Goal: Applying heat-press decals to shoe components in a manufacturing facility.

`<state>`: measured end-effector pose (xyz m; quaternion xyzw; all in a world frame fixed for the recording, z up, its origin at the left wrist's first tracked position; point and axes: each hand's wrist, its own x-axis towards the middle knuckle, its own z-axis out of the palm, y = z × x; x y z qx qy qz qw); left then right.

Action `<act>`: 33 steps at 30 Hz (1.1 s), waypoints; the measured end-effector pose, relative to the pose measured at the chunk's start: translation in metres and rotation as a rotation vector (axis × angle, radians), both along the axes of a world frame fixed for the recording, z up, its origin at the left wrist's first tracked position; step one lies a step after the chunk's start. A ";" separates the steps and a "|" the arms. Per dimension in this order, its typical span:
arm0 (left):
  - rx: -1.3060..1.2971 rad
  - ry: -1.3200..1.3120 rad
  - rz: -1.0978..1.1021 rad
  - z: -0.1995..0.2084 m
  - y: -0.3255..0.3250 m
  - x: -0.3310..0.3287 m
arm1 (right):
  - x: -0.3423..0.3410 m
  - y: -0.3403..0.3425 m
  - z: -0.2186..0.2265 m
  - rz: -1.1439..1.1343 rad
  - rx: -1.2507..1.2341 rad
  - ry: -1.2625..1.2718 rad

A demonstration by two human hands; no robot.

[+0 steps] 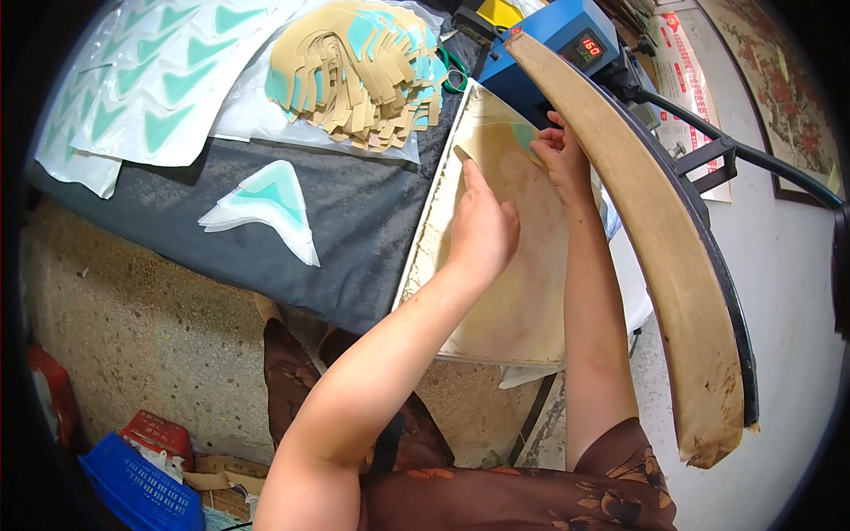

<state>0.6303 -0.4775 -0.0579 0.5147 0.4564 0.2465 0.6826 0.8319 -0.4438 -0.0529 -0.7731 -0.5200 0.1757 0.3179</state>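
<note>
My left hand [482, 217] is over the left side of a flat pale press bed [505, 310]. Its index finger is stretched out and touches a small tan tip near the bed's edge; the thumb stands apart, and the remaining fingers are mostly hidden. At the bed's far right, my right hand [562, 159] has thumb and forefinger closed at the edge of a tan-and-teal cut piece [524, 134]. The piece's outline blends into the bed, so I cannot tell its full shape. A long, tan-covered press plate [633, 199] is raised on the right.
Behind the bed stands a blue press housing [567, 53] with a lit red display. On the dark-covered table [363, 212] are teal-patterned sheets [150, 80], a heap of tan-and-teal pieces [354, 75], a small V-shaped stack [270, 203] and green-handled scissors [456, 75]. A blue basket [142, 482] sits below.
</note>
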 end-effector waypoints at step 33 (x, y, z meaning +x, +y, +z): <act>-0.283 -0.159 0.006 0.021 -0.024 -0.249 | -0.237 -0.105 0.063 0.156 -0.128 1.016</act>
